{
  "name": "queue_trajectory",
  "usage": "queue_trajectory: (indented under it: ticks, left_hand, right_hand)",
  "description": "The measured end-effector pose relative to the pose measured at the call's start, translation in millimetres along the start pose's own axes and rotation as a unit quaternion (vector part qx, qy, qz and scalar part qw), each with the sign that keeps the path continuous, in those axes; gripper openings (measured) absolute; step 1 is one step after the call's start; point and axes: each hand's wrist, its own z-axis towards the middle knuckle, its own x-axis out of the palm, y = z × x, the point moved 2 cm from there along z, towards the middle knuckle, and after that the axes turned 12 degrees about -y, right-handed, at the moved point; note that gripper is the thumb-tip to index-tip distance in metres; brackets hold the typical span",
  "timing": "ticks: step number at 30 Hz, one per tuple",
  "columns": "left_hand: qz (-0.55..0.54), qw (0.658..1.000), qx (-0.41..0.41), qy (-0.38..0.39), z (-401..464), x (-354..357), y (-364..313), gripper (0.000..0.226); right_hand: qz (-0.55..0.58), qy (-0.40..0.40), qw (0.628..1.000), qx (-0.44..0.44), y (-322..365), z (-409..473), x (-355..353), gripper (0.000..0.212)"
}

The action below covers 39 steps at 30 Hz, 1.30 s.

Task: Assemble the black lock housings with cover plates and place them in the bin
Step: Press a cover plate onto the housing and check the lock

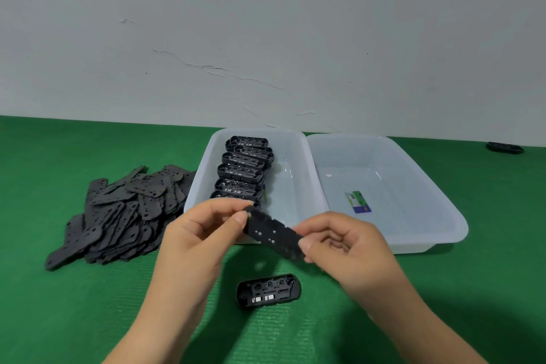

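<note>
- The left hand (204,233), at centre frame, has its fingers curled and pinches the left end of a black cover plate (274,233) between thumb and fingertips.
- The right hand (348,248), just right of centre, pinches the plate's right end the same way, its other fingers loosely curled.
- The cover plate is flat, oblong and rounded at the ends, with several small holes; it is held in the air, tilted down toward the right, in front of the near wall of the left bin.
- Below the hands, at lower centre, one black lock housing (269,290) lies on the green bench (88,304) with its open side up, showing inner ribs and small pale parts. Neither hand touches it.
- A loose pile of cover plates (124,213) lies on the bench at middle left, just beside the left bin.
- The left bin (201,174), translucent white, holds a row of housings (243,170) overlapping along its left side.
- The right bin (428,195), touching the left one, holds only a small green, white and blue label (358,202) on its floor.
- A single dark part (504,147) lies on the bench at the far right, well apart from the bins.
</note>
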Motion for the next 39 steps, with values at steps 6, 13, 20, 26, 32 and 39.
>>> queue_trajectory:
  ticks: [6,13,20,26,32,39]
  left_hand:
    - [0.044,0.997,0.043,0.054,-2.5,3.8,2.8,0.017]
    - [-0.005,0.993,-0.011,0.114,-23.0,6.0,10.4,0.041]
    - [0.037,0.991,0.056,0.113,-20.9,2.0,13.3,0.041]
    - [0.129,0.980,0.061,0.138,-16.5,-11.4,31.2,0.048]
    - [0.374,0.905,0.100,0.178,-14.4,-43.2,58.1,0.077]
    - [0.429,0.879,0.119,0.173,-14.8,-47.7,74.3,0.085]
  right_hand:
    - [-0.275,-0.140,0.868,-0.389,2.2,-5.9,-5.5,0.009]
    - [-0.322,-0.246,0.720,-0.564,-8.6,-16.9,-12.4,0.029]
    - [-0.307,-0.232,0.700,-0.602,-10.8,-18.0,-9.9,0.040]
    - [-0.313,-0.150,0.704,-0.620,-27.7,-18.1,-8.7,0.041]
    - [-0.356,-0.067,0.694,-0.621,-51.3,-19.9,-8.4,0.022]
    - [-0.407,-0.026,0.683,-0.606,-58.9,-22.5,1.9,0.024]
